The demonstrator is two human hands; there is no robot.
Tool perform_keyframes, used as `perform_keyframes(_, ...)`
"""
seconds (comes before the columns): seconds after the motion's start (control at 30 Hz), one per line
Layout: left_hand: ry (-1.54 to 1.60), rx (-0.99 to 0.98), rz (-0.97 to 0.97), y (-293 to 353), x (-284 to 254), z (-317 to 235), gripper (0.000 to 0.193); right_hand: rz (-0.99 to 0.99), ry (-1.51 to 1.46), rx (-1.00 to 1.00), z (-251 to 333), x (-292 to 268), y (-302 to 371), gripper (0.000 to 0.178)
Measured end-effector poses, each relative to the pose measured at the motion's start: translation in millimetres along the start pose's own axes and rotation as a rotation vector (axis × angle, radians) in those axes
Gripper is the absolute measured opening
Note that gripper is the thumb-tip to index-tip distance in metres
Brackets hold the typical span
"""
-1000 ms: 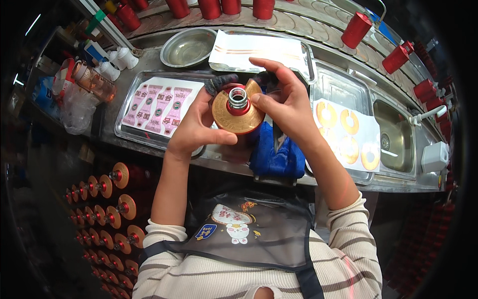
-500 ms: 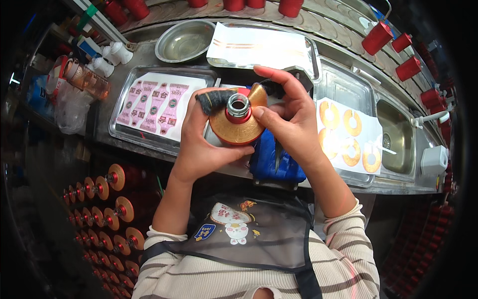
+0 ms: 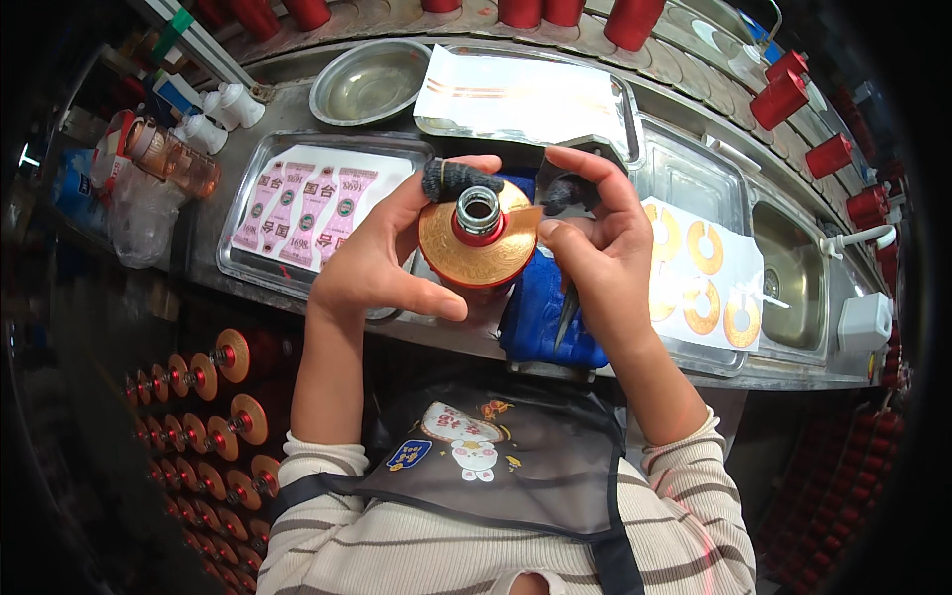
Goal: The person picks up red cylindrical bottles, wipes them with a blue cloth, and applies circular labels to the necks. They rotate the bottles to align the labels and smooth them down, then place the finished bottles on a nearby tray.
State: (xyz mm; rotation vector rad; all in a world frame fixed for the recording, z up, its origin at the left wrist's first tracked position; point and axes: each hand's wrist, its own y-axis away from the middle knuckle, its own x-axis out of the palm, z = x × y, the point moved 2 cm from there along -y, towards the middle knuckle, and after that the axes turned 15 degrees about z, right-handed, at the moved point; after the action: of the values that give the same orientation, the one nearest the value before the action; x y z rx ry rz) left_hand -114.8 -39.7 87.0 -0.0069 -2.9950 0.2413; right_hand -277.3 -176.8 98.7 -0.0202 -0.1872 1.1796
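Observation:
A red bottle with an open threaded glass neck (image 3: 482, 205) is upright between my hands, a gold ring-shaped sticker (image 3: 466, 260) lying around its shoulder. My left hand (image 3: 372, 260) curves loosely about the bottle's left side, thumb stretched out and apart from the other fingers. A black knitted finger cover (image 3: 462, 180) on that hand touches the sticker's far edge. With thumb and covered finger, my right hand (image 3: 605, 253) pinches the sticker's right end. From its palm a dark pointed tool (image 3: 566, 319), perhaps tweezers, points down over a blue wrapped block (image 3: 540, 322). The bottle's base is hidden.
Pink printed labels lie on a sheet in the left tray (image 3: 266, 273). Gold ring stickers (image 3: 704, 250) lie on a sheet at right, near a sink (image 3: 793, 302). A metal bowl (image 3: 369, 84) stands behind. Red bottles ride a conveyor (image 3: 585, 45); capped bottles stand lower left (image 3: 233, 355).
My left thumb has come away from the bottle and its covered finger has shifted right. The sticker's raised right end now lies lower. Bottles on the conveyor have moved right.

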Motion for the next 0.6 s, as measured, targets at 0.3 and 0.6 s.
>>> perform_keyframes(0.3,0.122,0.038,-0.218,7,27,6,0.060,0.103,0.101,0.068,-14,3,-5,0.043)
perform_keyframes(0.6,0.076,-0.109,-0.331,1,35,-6,0.072,0.113,0.238,0.143,-11,2,4,0.061)
